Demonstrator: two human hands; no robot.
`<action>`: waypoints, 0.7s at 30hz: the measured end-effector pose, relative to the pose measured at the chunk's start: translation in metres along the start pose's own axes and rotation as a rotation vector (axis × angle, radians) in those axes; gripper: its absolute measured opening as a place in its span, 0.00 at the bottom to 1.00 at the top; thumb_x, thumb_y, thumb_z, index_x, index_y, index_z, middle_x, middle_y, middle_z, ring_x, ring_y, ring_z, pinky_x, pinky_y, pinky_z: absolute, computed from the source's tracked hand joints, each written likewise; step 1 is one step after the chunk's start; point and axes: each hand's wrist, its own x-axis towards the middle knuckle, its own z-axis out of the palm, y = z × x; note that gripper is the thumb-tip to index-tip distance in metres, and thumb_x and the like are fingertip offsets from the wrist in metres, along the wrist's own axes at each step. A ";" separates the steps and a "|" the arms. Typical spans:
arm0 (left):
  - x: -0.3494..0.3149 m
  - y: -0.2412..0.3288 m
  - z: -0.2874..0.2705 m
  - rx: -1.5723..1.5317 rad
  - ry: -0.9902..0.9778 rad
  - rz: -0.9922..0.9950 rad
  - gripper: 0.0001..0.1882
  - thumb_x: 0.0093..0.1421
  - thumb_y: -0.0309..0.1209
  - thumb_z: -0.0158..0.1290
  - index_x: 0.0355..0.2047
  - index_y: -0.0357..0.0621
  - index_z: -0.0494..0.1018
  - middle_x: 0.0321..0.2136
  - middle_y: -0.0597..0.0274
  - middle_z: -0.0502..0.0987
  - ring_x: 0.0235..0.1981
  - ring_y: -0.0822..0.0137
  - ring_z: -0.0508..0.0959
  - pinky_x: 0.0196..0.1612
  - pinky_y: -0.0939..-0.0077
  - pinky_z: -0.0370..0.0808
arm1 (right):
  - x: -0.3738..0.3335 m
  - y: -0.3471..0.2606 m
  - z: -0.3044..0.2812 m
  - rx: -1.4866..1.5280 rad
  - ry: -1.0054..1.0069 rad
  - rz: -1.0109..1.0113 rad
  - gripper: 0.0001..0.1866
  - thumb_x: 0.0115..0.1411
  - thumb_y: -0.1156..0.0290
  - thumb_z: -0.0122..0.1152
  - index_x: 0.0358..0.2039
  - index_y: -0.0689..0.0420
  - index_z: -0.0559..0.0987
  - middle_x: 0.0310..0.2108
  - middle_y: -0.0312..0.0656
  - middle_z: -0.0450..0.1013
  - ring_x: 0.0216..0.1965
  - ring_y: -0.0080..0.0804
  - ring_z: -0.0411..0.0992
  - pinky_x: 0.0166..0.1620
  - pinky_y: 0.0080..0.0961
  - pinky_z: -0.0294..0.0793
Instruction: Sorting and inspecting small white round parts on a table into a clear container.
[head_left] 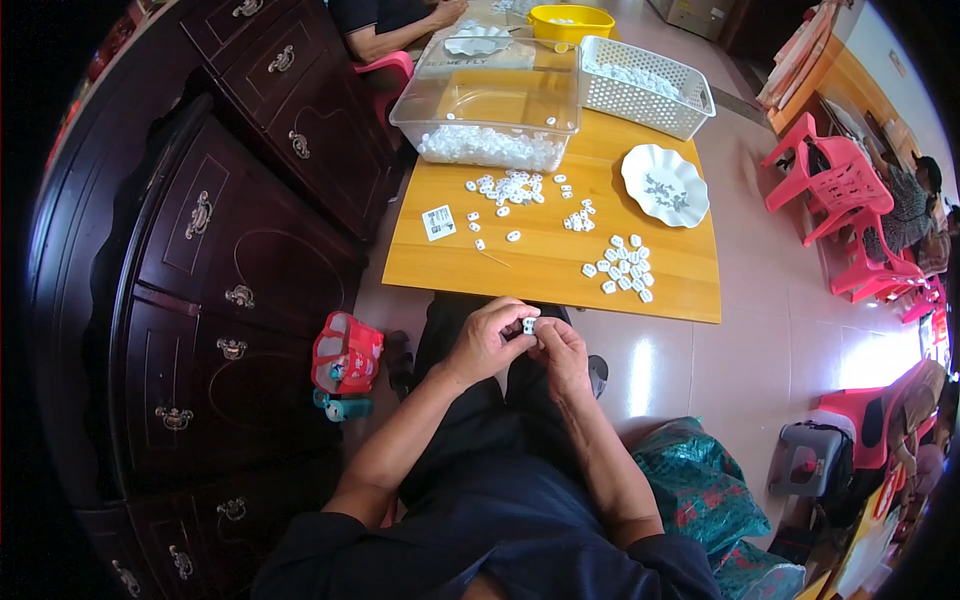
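Above my lap, just off the table's front edge, both hands meet at a small white plastic piece [529, 325] with dark spots on its face. My left hand [487, 338] pinches it from the left between thumb and fingers. From the right, the closed fingertips of my right hand [562, 353] grip the same piece. Similar white pieces lie in groups on the wooden table [440, 265]: a near-right cluster [620, 266], a small group [579, 218] behind it, and a pile [512, 187] by the clear box. A scalloped white plate [640, 165] holds small grey bits.
A clear plastic box [485, 110] and a white perforated basket [650, 90] hold many white pieces; a yellow basin [572, 22] stands beyond. A printed card [438, 222] and thin stick [493, 258] lie left. A dark cabinet [250, 250] borders the left. Another person's arm [395, 38] reaches the far end.
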 end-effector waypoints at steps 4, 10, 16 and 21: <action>0.000 -0.002 0.000 0.035 0.001 0.011 0.15 0.52 0.21 0.64 0.42 0.38 0.78 0.36 0.54 0.79 0.34 0.59 0.81 0.38 0.72 0.78 | -0.001 0.000 -0.001 0.002 0.013 -0.010 0.08 0.67 0.68 0.59 0.35 0.59 0.81 0.25 0.31 0.73 0.26 0.18 0.67 0.32 0.17 0.66; 0.003 -0.003 0.000 0.094 0.033 0.098 0.13 0.52 0.23 0.64 0.39 0.38 0.78 0.34 0.53 0.80 0.36 0.54 0.81 0.40 0.68 0.78 | -0.001 -0.001 -0.002 -0.009 0.023 0.000 0.07 0.65 0.70 0.60 0.35 0.60 0.82 0.25 0.32 0.75 0.27 0.18 0.69 0.33 0.17 0.68; 0.005 -0.004 0.001 0.100 0.012 0.126 0.11 0.53 0.23 0.64 0.37 0.39 0.78 0.32 0.54 0.80 0.35 0.54 0.81 0.39 0.67 0.78 | -0.004 -0.002 -0.003 0.000 0.040 -0.004 0.07 0.64 0.70 0.62 0.35 0.60 0.83 0.26 0.32 0.75 0.27 0.18 0.70 0.34 0.17 0.69; 0.004 -0.007 0.003 0.139 0.013 0.162 0.10 0.53 0.24 0.64 0.37 0.39 0.78 0.33 0.53 0.80 0.35 0.54 0.81 0.39 0.67 0.78 | -0.008 -0.002 -0.003 -0.016 0.053 -0.030 0.07 0.63 0.70 0.62 0.34 0.60 0.83 0.26 0.32 0.76 0.27 0.18 0.70 0.34 0.17 0.68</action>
